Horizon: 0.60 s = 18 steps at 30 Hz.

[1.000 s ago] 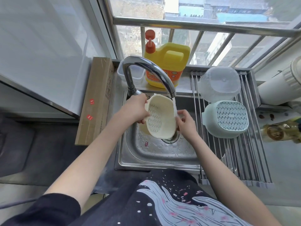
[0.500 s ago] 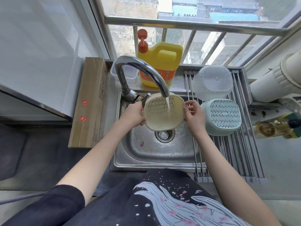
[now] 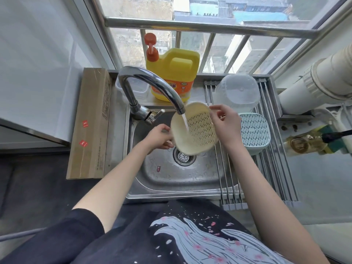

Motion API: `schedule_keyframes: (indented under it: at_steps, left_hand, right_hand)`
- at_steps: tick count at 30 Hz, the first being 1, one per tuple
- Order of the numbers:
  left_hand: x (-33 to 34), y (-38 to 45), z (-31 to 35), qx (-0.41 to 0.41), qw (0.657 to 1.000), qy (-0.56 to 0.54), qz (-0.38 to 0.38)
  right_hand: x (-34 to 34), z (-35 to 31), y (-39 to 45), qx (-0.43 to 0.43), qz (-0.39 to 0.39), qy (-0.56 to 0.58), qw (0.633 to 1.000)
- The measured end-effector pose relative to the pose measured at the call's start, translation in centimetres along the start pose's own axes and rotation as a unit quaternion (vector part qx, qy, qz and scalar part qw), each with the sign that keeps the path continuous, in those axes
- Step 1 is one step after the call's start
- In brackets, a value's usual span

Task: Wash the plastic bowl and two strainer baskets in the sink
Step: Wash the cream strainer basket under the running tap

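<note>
Items I cannot fully read from the head view:

- Cream strainer basket (image 3: 198,130): far right rim covered by my right hand (image 3: 225,126); lower left edge behind my left hand (image 3: 159,139).
- Left fingertips: tucked behind the basket, grip unclear.
- Clear plastic bowl (image 3: 238,92): front edge blocked by my right hand.
- Green strainer basket (image 3: 254,133): left side hidden by my right wrist.
- Detergent jug (image 3: 174,73): label print too small to read, lower part behind the faucet (image 3: 150,84).
- Cardboard box (image 3: 91,122): printing illegible.
- White pipe (image 3: 323,79): cut off at the right edge.
</note>
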<state>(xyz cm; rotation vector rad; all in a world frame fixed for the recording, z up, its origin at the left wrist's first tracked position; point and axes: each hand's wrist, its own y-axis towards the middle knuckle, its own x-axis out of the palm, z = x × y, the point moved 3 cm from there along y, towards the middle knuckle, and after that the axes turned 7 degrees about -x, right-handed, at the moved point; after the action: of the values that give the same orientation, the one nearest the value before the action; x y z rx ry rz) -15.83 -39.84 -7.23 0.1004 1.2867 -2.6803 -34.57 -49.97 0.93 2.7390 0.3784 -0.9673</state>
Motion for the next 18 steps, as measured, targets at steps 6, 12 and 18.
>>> schedule_keyframes:
  at_steps: [6, 12, 18]
  left_hand:
    - [1.1, 0.0, -0.7, -0.045, 0.997, 0.030, -0.050]
    - [1.8, -0.6, -0.4, -0.051, 0.994, 0.071, -0.060]
    - [1.8, -1.6, 1.3, -0.034, 0.995, 0.070, -0.056]
  right_hand:
    - [-0.5, 1.9, -0.2, 0.087, -0.033, -0.012, 0.996]
    - [-1.2, 3.1, -0.6, 0.136, -0.075, -0.026, 0.988]
    - [-1.3, 4.9, -1.9, 0.205, -0.188, -0.134, 0.951]
